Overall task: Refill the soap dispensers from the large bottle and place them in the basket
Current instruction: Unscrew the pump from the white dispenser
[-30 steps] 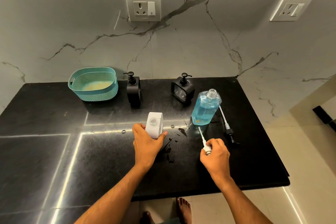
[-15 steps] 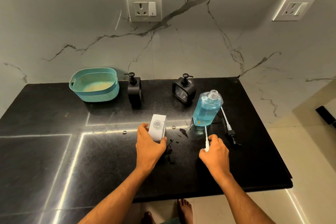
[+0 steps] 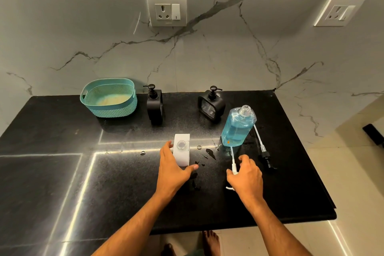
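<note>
Three dispensers stand on the table (image 3: 62, 172): one white dispenser (image 3: 181, 149), cap off and mouth open, and two black dispensers (image 3: 154, 106) (image 3: 211, 106) with pumps fitted, both beyond the white one, toward the wall.

Landmark: white dispenser.
- Left hand (image 3: 173, 169): grips the white dispenser from its near side, thumb along the right face, fingers (image 3: 166, 146) curled round the left face; the open mouth lies just past the fingertips, uncovered.
- Right hand (image 3: 246, 176): to the right of the dispenser, fingers loosely curled over the white pump (image 3: 233, 162), whose tube points away toward the large bottle. Whether it pinches the pump or merely rests on it cannot be told.
- Large bottle (image 3: 239, 125): right of and beyond the dispenser, uncapped, blue soap filling most of it. Its own black pump (image 3: 265, 153) lies on the table further right.
- Basket (image 3: 109, 97): left of and beyond the dispenser, by the wall, no dispenser in it.
- Dark drips (image 3: 209, 150): on the table between dispenser and bottle.

Step in hand, as judged: parting with the pump so that the right hand can take the bottle. Advice: lay the pump clear of the drips, keep the left hand's grip low and steady, bring the bottle's mouth close over the small opening, and pour slowly.
</note>
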The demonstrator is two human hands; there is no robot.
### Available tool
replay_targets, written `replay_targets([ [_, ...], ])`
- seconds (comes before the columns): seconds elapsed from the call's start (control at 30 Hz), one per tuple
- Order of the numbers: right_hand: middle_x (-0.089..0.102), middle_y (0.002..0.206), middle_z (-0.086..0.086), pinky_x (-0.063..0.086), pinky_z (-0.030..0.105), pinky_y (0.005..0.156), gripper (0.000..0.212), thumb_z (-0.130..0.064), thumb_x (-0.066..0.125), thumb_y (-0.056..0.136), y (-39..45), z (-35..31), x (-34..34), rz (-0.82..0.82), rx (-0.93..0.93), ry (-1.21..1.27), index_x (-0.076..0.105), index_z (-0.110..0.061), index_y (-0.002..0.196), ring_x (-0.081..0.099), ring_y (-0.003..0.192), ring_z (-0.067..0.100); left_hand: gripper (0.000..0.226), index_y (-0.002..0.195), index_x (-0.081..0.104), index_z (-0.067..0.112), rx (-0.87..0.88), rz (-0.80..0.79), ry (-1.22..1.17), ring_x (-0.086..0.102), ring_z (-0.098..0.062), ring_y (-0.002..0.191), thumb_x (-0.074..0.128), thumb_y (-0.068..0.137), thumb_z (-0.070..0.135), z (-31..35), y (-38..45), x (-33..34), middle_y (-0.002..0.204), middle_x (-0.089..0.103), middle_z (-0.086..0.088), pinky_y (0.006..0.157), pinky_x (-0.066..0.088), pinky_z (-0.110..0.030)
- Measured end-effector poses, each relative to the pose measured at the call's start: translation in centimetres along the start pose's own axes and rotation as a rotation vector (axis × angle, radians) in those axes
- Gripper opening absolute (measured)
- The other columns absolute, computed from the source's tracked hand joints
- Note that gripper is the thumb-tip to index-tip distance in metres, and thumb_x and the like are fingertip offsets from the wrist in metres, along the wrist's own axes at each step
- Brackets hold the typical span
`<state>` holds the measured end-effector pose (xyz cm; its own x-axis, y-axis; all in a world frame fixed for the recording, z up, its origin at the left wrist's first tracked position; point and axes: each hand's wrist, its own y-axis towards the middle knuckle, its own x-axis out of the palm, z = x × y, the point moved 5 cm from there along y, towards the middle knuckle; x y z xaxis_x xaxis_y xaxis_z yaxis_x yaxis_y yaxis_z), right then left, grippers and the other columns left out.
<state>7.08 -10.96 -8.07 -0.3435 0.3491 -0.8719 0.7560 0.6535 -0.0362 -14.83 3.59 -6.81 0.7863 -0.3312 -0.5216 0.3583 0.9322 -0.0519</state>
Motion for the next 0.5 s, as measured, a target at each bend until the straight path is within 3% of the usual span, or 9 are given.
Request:
replay_targets([
  [0.5, 0.064, 0.116, 0.004, 0.053, 0.035, 0.087, 0.063, -0.040, 0.082, 0.080, -0.13, -0.35, -0.08, -0.012, -0.009, -0.034, 0.056, -0.015, 0.132, 0.063, 0.110, 0.023, 0.113, 0.156, 0.031, 0.017, 0.041, -0.053, -0.107, 0.043, -0.012, 0.137, 0.099, 0.067, 0.025, -0.74, 0.19, -0.02, 0.151, 0.042, 0.004, 0.116, 0.040, -0.033],
])
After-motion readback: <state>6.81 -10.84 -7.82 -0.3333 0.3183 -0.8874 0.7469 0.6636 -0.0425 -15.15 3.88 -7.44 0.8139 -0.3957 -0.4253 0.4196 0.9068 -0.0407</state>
